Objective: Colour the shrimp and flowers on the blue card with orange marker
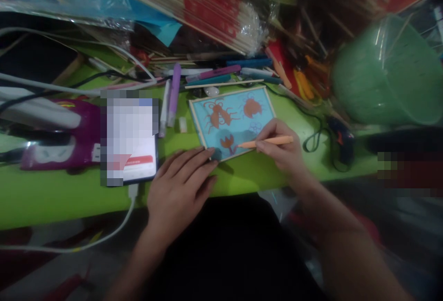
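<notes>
A light-blue picture card (238,128) with a thin wooden stick frame lies on the green table. Brown-orange insects and a tulip are drawn on it, along with a purple flower outline. My right hand (282,148) pinches an orange marker (268,141), whose tip meets the card just right of the tulip. Fingers stretched out, my left hand (183,181) rests flat on the table, its fingertips at the card's lower left corner. A phone (140,153) with a lit screen lies left of that hand, a white cable plugged into it.
Purple markers (175,93) and a small whitish block (182,124) lie left of the card. A purple power strip (62,139) is at left. Bundled sticks (200,5) lie behind. A green bucket (387,75) and a dark cord (313,130) are at right.
</notes>
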Demonstrator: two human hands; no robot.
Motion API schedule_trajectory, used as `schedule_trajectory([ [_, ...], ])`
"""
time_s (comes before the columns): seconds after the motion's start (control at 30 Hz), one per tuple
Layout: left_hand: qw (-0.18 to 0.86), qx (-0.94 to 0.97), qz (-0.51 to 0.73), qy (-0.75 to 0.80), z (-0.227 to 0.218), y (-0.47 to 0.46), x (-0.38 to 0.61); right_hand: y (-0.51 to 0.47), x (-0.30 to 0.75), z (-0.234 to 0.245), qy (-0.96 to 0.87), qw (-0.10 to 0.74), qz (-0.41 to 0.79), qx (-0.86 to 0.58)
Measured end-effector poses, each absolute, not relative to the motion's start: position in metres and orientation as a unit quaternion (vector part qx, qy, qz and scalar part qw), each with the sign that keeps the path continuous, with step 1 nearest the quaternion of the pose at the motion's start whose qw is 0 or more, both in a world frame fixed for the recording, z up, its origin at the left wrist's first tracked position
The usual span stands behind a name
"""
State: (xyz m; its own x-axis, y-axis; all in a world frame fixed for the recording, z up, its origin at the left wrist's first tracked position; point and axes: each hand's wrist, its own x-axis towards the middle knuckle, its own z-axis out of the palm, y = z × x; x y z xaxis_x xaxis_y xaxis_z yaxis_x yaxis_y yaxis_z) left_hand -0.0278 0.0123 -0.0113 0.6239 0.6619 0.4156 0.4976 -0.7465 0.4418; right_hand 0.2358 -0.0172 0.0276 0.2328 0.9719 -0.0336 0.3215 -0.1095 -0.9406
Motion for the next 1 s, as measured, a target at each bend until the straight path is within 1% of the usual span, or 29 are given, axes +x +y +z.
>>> schedule_trajectory([
  [0.27,0.151,0.888,0.286,0.326,-0.0119,0.0122,-0.0286,-0.0181,0.2347,0.0266,-0.487,0.458,0.384,-0.636],
  [0.5,0.16,0.886,0.28,0.332,-0.0118,0.011,-0.0287,-0.0197,0.2328,0.03,-0.488,0.417,0.446,-0.624],
  [0.73,0.151,0.886,0.284,0.333,-0.0104,0.0102,-0.027,-0.0198,0.2324,0.0292,-0.498,0.402,0.447,-0.626],
  [1.0,0.153,0.887,0.282,0.332,-0.0104,0.0104,-0.0277,-0.0187,0.2314,0.0298,-0.527,0.391,0.422,-0.626],
])
